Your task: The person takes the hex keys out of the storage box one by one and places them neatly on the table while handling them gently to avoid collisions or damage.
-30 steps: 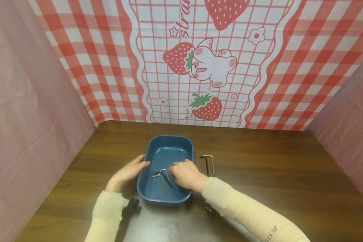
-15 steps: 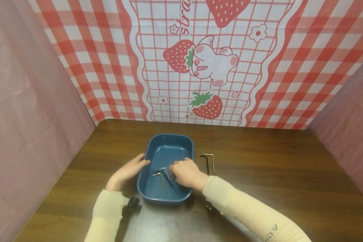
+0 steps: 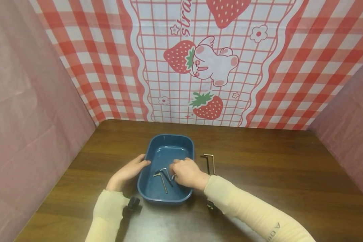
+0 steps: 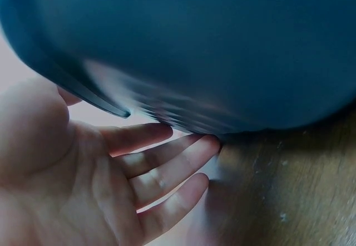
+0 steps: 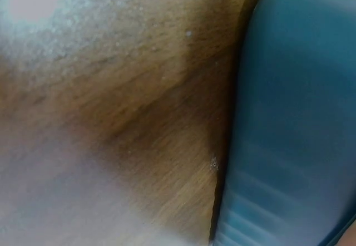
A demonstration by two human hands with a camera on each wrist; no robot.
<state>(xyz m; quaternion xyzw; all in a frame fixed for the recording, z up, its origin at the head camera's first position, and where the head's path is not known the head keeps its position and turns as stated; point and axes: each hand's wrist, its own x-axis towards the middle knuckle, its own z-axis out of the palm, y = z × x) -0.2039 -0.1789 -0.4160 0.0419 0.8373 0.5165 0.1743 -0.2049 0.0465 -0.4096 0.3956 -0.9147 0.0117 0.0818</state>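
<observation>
A blue plastic bin (image 3: pixel 166 200) stands on the table. My left hand (image 3: pixel 130 171) holds its left rim, the thumb over the edge and the fingers (image 4: pixel 178 168) against the outer wall in the left wrist view. My right hand (image 3: pixel 186 173) reaches over the right rim into the bin with curled fingers. A short shiny end of a hex key (image 3: pixel 173 176) shows under those fingers; the rest is hidden. Beside it on the bin's floor lie a brass-coloured hex key (image 3: pixel 163 185), a black one and a silver one, partly overlapping.
Right of the bin, a brass-coloured hex key (image 3: pixel 213 164) and a black hex key (image 3: pixel 207 164) lie side by side on the wooden table (image 3: pixel 260 168). A strawberry-print cloth (image 3: pixel 109 67) hangs behind, with pink cloth at both sides.
Both hands stay nearly in place. The shiny hex key end under my right fingers shows more plainly now. The hex keys on the bin's floor lie as before.
</observation>
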